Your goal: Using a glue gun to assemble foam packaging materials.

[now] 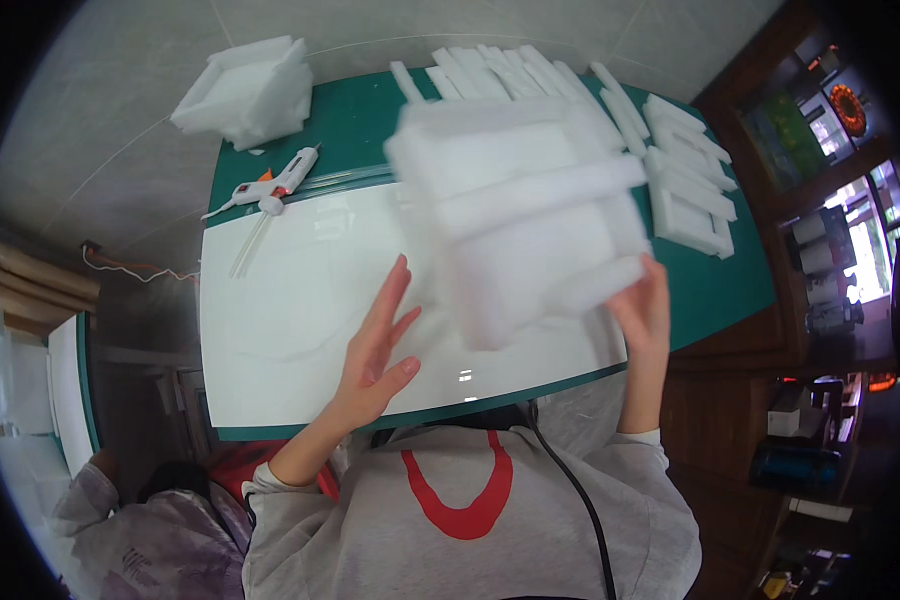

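A white foam packing frame (530,240) with raised strips along its edges and across its middle is tilted up above the table, blurred by motion. My right hand (645,305) grips its lower right corner; part of those fingers is hidden behind the foam. Just left of the frame, my left hand (375,350) is open, fingers stretched and thumb apart, touching nothing. Beneath both hands lies a white board (290,340) on the green table top (710,300).
A white glue gun (280,180) rests at the back left, glue sticks (250,245) near it. Behind it stands a stack of foam frames (245,90). Loose foam strips (490,70) lie along the back, more foam frames (690,205) at right. Another person's sleeve (170,530) shows lower left.
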A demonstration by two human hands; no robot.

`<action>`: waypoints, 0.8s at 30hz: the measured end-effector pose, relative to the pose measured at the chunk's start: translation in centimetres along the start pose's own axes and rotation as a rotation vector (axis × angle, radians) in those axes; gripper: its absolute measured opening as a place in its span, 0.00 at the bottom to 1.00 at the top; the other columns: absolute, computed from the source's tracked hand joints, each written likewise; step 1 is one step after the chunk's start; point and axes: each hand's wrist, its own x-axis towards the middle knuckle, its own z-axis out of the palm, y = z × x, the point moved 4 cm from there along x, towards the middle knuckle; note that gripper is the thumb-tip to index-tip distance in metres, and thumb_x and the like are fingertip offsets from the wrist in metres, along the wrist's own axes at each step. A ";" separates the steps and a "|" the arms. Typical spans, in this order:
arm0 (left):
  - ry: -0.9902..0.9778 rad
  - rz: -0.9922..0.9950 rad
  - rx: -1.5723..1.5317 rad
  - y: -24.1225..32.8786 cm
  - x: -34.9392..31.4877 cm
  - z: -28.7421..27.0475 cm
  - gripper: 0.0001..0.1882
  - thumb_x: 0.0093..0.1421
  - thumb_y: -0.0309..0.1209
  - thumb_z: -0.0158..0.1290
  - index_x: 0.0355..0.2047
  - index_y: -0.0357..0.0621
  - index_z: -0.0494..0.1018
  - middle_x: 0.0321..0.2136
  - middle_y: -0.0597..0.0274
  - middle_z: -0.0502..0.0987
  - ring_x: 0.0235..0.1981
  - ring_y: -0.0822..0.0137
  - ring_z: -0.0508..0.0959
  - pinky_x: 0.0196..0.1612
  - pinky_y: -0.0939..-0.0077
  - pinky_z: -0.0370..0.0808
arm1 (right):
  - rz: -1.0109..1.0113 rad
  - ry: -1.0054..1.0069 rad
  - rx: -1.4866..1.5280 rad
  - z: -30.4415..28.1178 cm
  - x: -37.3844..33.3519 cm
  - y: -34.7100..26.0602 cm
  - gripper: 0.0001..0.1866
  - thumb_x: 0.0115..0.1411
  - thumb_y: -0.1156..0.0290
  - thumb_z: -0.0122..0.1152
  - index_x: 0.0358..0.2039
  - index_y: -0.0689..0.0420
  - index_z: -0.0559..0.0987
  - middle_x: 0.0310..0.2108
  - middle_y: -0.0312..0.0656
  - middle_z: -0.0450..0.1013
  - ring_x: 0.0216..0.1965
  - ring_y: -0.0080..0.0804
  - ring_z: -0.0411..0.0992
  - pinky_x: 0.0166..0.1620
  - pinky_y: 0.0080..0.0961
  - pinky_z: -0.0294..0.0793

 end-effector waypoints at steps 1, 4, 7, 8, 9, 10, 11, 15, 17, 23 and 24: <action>-0.010 0.000 -0.001 0.1 0.3 -0.1 0.42 0.53 0.41 0.49 0.62 0.43 0.40 0.63 0.51 0.40 0.64 0.55 0.42 0.59 0.58 0.50 | -0.020 0.008 0.059 -1.6 -0.3 -1.4 0.23 0.56 0.64 0.51 0.51 0.58 0.63 0.51 0.45 0.63 0.52 0.40 0.62 0.50 0.45 0.66; 0.032 0.042 0.106 0.2 0.6 -1.0 0.39 0.52 0.42 0.49 0.61 0.41 0.48 0.61 0.46 0.49 0.61 0.52 0.52 0.54 0.62 0.61 | -0.210 0.096 0.143 -6.2 -1.2 -6.4 0.24 0.54 0.62 0.54 0.49 0.58 0.65 0.50 0.48 0.61 0.52 0.45 0.60 0.51 0.51 0.64; 0.031 -0.008 0.144 -0.5 0.4 -1.6 0.38 0.53 0.42 0.49 0.60 0.41 0.50 0.60 0.47 0.51 0.60 0.53 0.54 0.53 0.64 0.63 | -0.454 0.273 0.219 -11.0 -1.2 -11.8 0.29 0.51 0.65 0.60 0.51 0.60 0.61 0.52 0.50 0.53 0.54 0.50 0.55 0.52 0.54 0.62; 0.021 -0.006 0.140 -0.6 0.2 -1.8 0.38 0.53 0.42 0.49 0.60 0.41 0.50 0.60 0.47 0.51 0.60 0.53 0.54 0.53 0.64 0.63 | -0.525 0.285 0.239 -12.5 -0.8 -13.8 0.30 0.50 0.66 0.61 0.51 0.60 0.60 0.52 0.50 0.51 0.54 0.50 0.54 0.52 0.55 0.61; 0.028 -0.003 0.139 -0.7 0.0 -2.1 0.36 0.52 0.36 0.48 0.60 0.40 0.50 0.60 0.49 0.51 0.60 0.54 0.55 0.53 0.65 0.63 | -0.593 0.295 0.259 -14.2 -0.2 -15.7 0.31 0.49 0.67 0.61 0.52 0.59 0.59 0.53 0.51 0.49 0.54 0.50 0.53 0.53 0.56 0.60; 0.035 0.001 0.137 -0.9 -0.2 -2.3 0.34 0.52 0.30 0.47 0.60 0.40 0.51 0.60 0.51 0.52 0.60 0.55 0.55 0.53 0.65 0.62 | -0.599 0.299 0.260 -15.3 0.5 -17.3 0.31 0.49 0.67 0.61 0.52 0.59 0.59 0.53 0.51 0.49 0.54 0.50 0.53 0.53 0.56 0.60; 0.030 0.002 0.139 -0.9 -0.5 -2.4 0.34 0.52 0.30 0.47 0.60 0.40 0.51 0.60 0.51 0.52 0.60 0.55 0.55 0.53 0.65 0.62 | -0.674 0.337 0.279 -16.5 1.2 -18.8 0.31 0.48 0.67 0.62 0.52 0.58 0.60 0.52 0.50 0.49 0.53 0.50 0.53 0.52 0.57 0.60; 0.048 -0.015 0.169 -1.2 -0.9 -3.1 0.34 0.52 0.29 0.47 0.59 0.40 0.52 0.60 0.51 0.52 0.60 0.56 0.55 0.52 0.66 0.63 | -0.776 0.364 0.348 -20.5 2.7 -25.1 0.31 0.47 0.67 0.61 0.51 0.56 0.60 0.51 0.48 0.50 0.53 0.49 0.54 0.52 0.56 0.60; 0.056 -0.022 0.177 -1.6 -1.2 -3.1 0.33 0.52 0.28 0.47 0.59 0.40 0.52 0.60 0.51 0.53 0.60 0.56 0.56 0.52 0.67 0.63 | -0.753 0.352 0.372 -21.1 4.1 -26.2 0.31 0.47 0.67 0.62 0.51 0.56 0.60 0.52 0.47 0.50 0.53 0.48 0.54 0.52 0.56 0.60; 0.056 -0.042 0.146 -1.7 -1.3 -2.9 0.32 0.52 0.25 0.46 0.59 0.40 0.53 0.59 0.52 0.53 0.59 0.57 0.57 0.51 0.69 0.64 | -0.650 0.476 0.136 -20.7 9.5 -25.4 0.34 0.45 0.64 0.64 0.51 0.55 0.61 0.51 0.50 0.50 0.53 0.50 0.54 0.51 0.55 0.61; 0.057 -0.077 0.084 -1.8 -1.3 -2.8 0.32 0.52 0.24 0.46 0.59 0.40 0.53 0.59 0.52 0.54 0.59 0.57 0.57 0.51 0.69 0.64 | -0.615 0.495 0.087 -20.3 10.2 -24.8 0.34 0.44 0.64 0.64 0.51 0.55 0.61 0.51 0.50 0.50 0.53 0.50 0.54 0.50 0.54 0.62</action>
